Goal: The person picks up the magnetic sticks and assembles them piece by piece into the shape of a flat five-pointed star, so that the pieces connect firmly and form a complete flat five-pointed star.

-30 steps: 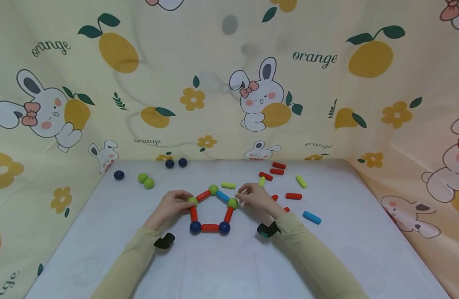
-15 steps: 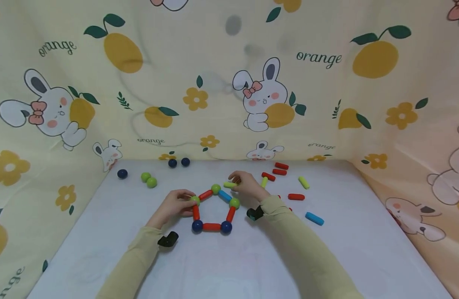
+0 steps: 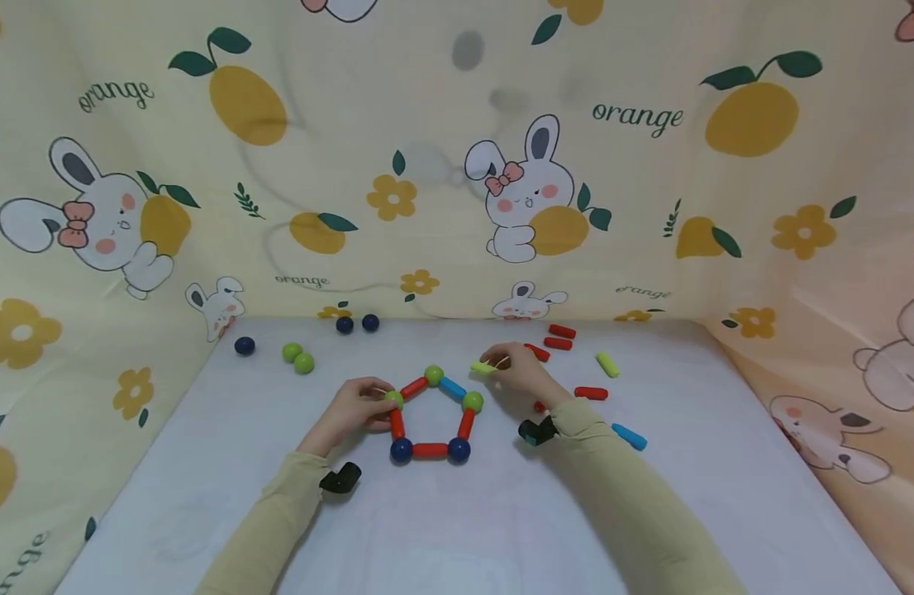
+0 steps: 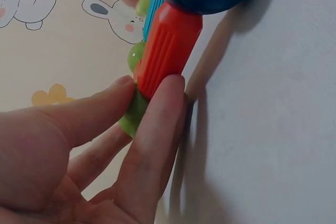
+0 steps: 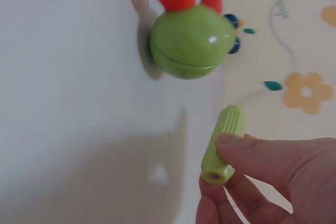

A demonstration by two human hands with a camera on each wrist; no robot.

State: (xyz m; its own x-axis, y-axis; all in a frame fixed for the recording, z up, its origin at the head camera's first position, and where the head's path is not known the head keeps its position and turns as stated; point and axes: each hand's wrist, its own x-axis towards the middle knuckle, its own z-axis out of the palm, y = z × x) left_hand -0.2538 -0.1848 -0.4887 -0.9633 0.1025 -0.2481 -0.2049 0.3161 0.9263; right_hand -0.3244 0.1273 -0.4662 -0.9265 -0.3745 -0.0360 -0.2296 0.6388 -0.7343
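A five-sided ring of rods and balls lies on the table, with green balls at its top and sides and dark blue balls (image 3: pixel 459 449) at its near corners. Red rods (image 3: pixel 430 450) form most of its sides; a blue rod (image 3: pixel 453 388) forms the upper right one. My left hand (image 3: pixel 355 409) pinches the ring's left green ball (image 4: pixel 135 111) between thumb and fingers, beside a red rod (image 4: pixel 170 45). Beyond the ring's right green ball (image 5: pixel 191 43), my right hand (image 3: pixel 524 374) holds a light green rod (image 5: pixel 226 142) between thumb and fingers.
Loose red rods (image 3: pixel 558 343), a light green rod (image 3: pixel 607 364) and a blue rod (image 3: pixel 630 436) lie to the right. Two green balls (image 3: pixel 303 363) and several dark blue balls (image 3: pixel 245 346) sit at the back left. A printed curtain (image 3: pixel 427 248) hangs behind the table.
My right hand reached to the light green rod behind the ring, took hold of it and shifted right with it. The left hand stays at the left green ball.
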